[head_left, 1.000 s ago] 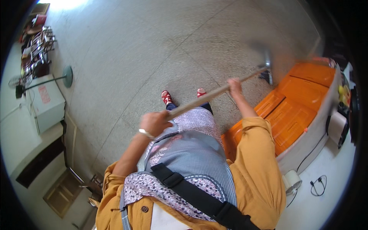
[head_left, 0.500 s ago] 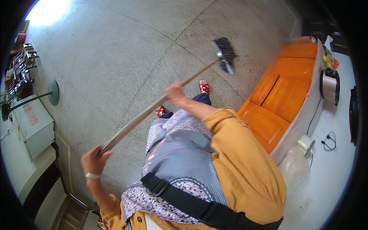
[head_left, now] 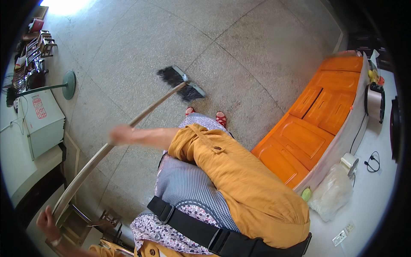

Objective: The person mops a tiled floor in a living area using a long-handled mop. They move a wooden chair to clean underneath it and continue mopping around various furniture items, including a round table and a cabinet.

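Observation:
A broom (head_left: 156, 104) with a long wooden handle slants across the view from lower left to upper middle. Its black-bristled head (head_left: 173, 79), with a pale grey back, is on the floor just beyond my feet in red shoes. My right hand (head_left: 122, 134), blurred, wraps around the handle partway along, its arm crossing in front of my body. At the handle's upper end, in the lower left, my left hand (head_left: 48, 223) is closed around the wood, a pale band on its wrist.
Speckled floor (head_left: 252, 47) with seam lines lies ahead. On my right stand orange cabinet doors (head_left: 304, 132) below a white counter (head_left: 372, 184) holding a plastic bag, an appliance and a cable. A green stand fan (head_left: 69, 85), white box (head_left: 43, 122) and stacked stools (head_left: 36, 55) line the left.
The broom's head has swept left across the floor, from beyond my right foot to ahead of my left. Both hands have moved left, the left one also lower in view.

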Demonstrator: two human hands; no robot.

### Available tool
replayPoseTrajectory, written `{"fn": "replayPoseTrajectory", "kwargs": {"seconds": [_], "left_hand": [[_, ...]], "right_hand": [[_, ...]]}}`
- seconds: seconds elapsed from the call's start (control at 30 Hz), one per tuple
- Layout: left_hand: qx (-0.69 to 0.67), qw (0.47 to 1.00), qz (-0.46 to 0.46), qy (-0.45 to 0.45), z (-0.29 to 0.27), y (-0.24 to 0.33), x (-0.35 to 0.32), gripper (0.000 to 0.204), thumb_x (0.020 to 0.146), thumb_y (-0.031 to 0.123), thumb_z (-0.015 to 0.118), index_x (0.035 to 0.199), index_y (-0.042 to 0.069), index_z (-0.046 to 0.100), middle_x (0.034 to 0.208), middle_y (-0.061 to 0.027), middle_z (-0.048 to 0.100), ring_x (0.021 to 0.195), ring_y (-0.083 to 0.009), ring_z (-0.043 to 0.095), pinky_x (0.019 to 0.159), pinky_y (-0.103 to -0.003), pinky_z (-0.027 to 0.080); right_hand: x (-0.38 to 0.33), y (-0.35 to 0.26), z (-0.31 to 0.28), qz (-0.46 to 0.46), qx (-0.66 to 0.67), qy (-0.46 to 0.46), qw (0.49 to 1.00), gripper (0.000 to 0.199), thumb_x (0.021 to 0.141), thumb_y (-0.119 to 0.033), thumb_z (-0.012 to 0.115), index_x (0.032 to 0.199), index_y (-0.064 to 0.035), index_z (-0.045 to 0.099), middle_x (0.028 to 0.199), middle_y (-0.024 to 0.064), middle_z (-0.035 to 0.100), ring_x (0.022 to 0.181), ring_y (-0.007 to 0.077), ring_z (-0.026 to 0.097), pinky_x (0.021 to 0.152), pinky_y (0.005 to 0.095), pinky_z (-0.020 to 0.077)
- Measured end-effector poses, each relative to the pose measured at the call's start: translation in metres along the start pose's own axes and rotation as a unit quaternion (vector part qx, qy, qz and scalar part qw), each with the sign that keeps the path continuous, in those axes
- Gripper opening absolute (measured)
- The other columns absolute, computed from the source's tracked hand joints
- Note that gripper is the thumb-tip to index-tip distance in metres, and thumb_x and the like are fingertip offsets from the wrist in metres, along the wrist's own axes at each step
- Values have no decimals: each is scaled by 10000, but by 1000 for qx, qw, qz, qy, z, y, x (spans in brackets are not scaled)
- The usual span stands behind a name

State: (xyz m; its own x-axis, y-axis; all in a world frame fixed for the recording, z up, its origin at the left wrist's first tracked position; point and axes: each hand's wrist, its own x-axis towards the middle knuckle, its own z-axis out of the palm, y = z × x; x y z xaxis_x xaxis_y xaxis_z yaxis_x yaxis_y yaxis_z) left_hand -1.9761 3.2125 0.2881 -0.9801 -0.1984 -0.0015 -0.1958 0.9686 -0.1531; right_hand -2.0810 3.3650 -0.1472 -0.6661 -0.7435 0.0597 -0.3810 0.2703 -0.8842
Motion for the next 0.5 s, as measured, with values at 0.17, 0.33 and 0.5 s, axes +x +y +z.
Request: {"fn": "replayPoseTrajectory", "kwargs": {"seconds": [0.17,0.33,0.5], "left_hand": [[44,997,57,22,76,67,13,474,774,270,619,488,-12,369,477,-126,214,447,-163,181,412,-353,172],[-48,985,133,-99,164,184,-19,422,624,343,724,525,0,499,436,-134,345,365,-205,307,386,-308,307],[-125,925,197,-298,251,317,-77,317,616,302,712,756,69,551,639,-116,586,599,-309,579,541,-385,452]], "right_hand": [[-89,83,-11,81,-152,79,982,129,739,-205,476,781,-145,583,789,54,604,709,221,587,614,360,471],[-239,156,-106,171,-259,35,950,99,695,-181,507,657,-136,586,613,79,584,564,219,588,452,351,438],[-411,258,-166,233,-388,63,890,31,625,-147,586,632,-116,583,650,92,585,678,261,593,609,377,464]]}}
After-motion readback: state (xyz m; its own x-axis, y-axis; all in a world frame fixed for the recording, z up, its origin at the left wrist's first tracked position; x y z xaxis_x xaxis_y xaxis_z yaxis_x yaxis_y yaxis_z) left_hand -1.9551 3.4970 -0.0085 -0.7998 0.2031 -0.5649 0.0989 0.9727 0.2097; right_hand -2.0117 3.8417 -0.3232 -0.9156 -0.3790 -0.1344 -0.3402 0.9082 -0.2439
